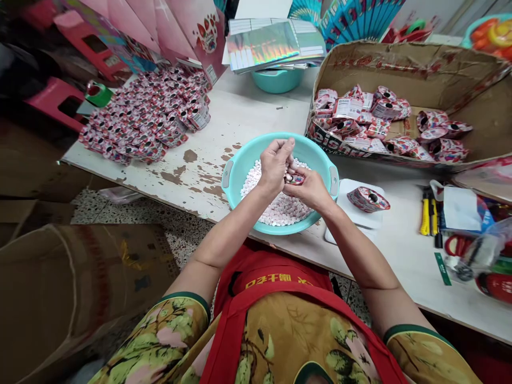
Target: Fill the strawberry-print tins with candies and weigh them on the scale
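Observation:
A turquoise basin (318, 144) with grey handles holds many small white candies (286, 210). Over it, my right hand (311, 188) grips a small red-and-pink printed packet (296, 180) with a round opening facing up. Just above that opening my left hand (276, 164) is closed, fingers bunched, with a few white candies showing beneath it. Right of the basin, a similar printed packet (368, 199) rests on a white flat scale (354, 213); its dark round hole faces up.
On the left stands a dense cluster of printed packets (148, 114). A cardboard box (384, 58) with more packets is at the back right. Holographic sheets (276, 45) lie on another turquoise bowl (278, 81). Yellow cutters (428, 213) and tools lie at the right.

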The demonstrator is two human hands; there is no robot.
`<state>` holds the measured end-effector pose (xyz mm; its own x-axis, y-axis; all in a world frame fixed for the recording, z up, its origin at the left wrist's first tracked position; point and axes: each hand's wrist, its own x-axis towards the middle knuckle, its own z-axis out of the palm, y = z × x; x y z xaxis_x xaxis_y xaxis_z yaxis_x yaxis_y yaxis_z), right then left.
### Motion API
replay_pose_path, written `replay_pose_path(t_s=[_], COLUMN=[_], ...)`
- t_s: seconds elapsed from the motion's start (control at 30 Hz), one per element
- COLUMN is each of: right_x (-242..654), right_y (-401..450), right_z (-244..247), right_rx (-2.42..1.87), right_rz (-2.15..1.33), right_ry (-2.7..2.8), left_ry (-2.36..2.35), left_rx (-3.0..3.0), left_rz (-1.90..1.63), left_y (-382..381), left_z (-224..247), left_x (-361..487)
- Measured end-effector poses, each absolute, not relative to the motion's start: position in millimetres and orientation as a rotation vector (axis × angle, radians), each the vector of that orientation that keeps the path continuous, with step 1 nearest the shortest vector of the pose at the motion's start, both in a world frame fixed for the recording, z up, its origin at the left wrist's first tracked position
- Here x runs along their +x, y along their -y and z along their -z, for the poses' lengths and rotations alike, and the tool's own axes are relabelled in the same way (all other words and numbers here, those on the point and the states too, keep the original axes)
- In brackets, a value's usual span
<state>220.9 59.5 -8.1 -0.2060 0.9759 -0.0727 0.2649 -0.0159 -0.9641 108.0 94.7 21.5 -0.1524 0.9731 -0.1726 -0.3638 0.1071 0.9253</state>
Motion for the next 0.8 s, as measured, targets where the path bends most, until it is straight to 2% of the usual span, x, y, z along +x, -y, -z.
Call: replay_pose_path(t_s=[0.37,0.6,0.8], right_x=[224.1,238.1,271.8], right_y=[-57.7,-46.3,-18.6], right_z=[16.5,18.7,-0.3], right_rx=[-1.217,-1.18,-1.156], right_rz=[-1.24,-1.389,-1.422], right_ry=[1.454,1.341,1.22], left_ry=[-1.027,-1.199,-1.426], left_rx=[0.728,0.808,1.393], left_rz=[-1.292,-1.315,-0.829], left_y=[-92.1,-104.8,-93.5], left_z=[-32.0,-24.1,19.3], left_x=[115.3,74.7,52.6])
